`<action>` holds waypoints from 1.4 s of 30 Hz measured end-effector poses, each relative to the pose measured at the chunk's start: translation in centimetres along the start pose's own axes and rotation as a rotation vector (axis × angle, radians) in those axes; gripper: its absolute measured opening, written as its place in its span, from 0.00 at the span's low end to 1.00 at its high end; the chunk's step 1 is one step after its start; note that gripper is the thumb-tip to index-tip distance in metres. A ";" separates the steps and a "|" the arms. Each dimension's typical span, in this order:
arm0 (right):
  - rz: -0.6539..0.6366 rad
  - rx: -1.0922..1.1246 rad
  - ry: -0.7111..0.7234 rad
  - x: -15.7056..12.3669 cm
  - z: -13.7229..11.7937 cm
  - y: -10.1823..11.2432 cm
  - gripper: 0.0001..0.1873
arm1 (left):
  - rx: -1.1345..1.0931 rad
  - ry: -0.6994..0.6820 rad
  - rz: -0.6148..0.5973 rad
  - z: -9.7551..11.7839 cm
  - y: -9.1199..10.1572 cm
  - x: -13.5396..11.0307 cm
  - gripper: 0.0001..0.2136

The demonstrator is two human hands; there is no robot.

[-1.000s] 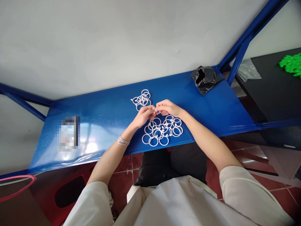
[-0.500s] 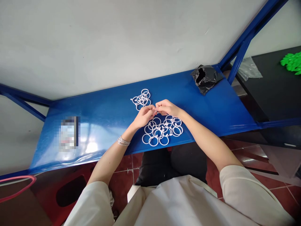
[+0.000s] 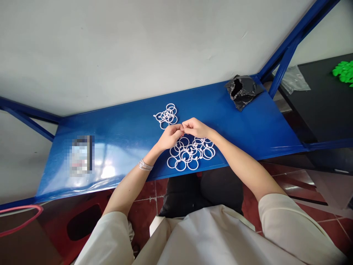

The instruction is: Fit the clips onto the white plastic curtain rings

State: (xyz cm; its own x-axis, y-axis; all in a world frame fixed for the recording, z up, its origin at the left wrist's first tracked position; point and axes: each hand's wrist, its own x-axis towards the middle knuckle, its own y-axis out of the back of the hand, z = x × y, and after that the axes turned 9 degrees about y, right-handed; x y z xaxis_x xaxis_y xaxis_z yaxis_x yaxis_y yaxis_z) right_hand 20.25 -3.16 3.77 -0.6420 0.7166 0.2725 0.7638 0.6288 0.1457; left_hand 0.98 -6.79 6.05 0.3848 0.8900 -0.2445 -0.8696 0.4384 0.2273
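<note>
My left hand (image 3: pixel 171 136) and my right hand (image 3: pixel 196 128) meet fingertip to fingertip over the blue tabletop. Both are closed in a pinch, and the fingers hide whatever small thing is between them. Just below the hands lies a larger spread of white plastic rings (image 3: pixel 180 165), overlapping one another, each with a small tab. Beyond my left hand sits a smaller cluster of similar white rings (image 3: pixel 164 128). The upper part of the larger spread is partly covered by my hands.
The blue table (image 3: pixel 124 125) backs against a pale wall. A crumpled black plastic bag (image 3: pixel 244 96) lies at its far right corner, by a blue frame post (image 3: pixel 284 68). A blurred-out object (image 3: pixel 80 156) rests at the left. Green pieces (image 3: pixel 344 71) lie on a dark table to the right.
Both hands stay pinched together in nearly the same place. The fingertips have closed in, and the pale bit that showed between them is now hidden. The rings have not moved.
</note>
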 end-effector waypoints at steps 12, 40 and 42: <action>0.042 0.002 -0.024 0.2 -0.1 -0.6 0.23 | -0.097 0.007 -0.054 -0.4 -0.2 -0.1 0.10; 0.185 0.266 -0.155 0.7 0.9 -2.4 0.38 | -0.075 -0.105 0.034 -0.2 0.0 0.0 0.16; 0.183 0.288 -0.154 0.7 1.0 -2.4 0.37 | -0.079 -0.103 0.032 -0.2 0.0 0.1 0.16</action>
State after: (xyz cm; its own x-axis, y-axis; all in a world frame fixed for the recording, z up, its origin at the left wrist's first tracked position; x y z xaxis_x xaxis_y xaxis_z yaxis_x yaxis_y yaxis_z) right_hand 17.88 -3.86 2.69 -0.5163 0.8481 0.1194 0.8305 0.5298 -0.1719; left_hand 0.95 -6.77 5.85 0.3825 0.9134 -0.1390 -0.9021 0.4018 0.1577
